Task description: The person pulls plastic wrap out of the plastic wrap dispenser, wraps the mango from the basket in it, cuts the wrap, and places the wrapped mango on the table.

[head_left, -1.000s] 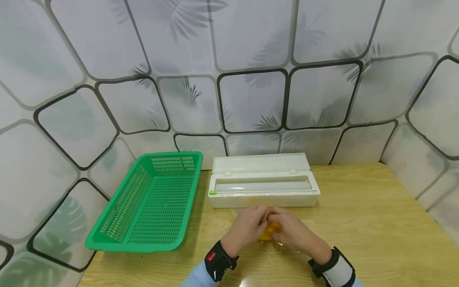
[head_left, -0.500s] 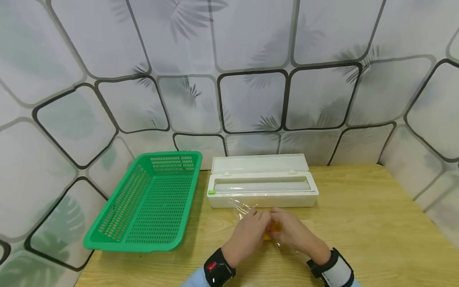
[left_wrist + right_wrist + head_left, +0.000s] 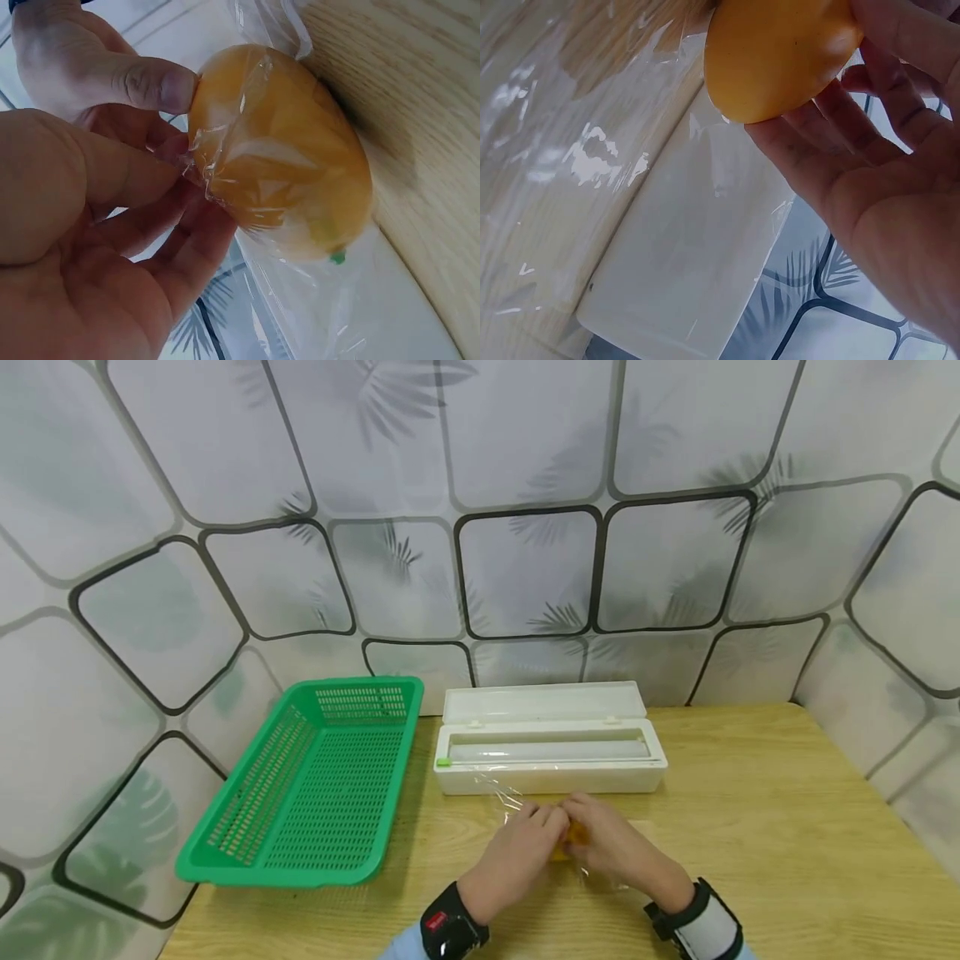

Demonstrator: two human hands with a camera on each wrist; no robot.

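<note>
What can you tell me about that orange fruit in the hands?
The fruit is round, smooth and yellow-orange, with a tiny green stem nub at one end. Clear wrap clings over it in wrinkles and trails off loose. Both hands hold it just above the table, in front of the white box: the left hand pinches the wrap, the right hand cups the fruit.

A smooth orange-yellow fruit (image 3: pixel 281 154), partly wrapped in crinkled clear cling film (image 3: pixel 300 300), just before the white dispenser box (image 3: pixel 551 764).
</note>
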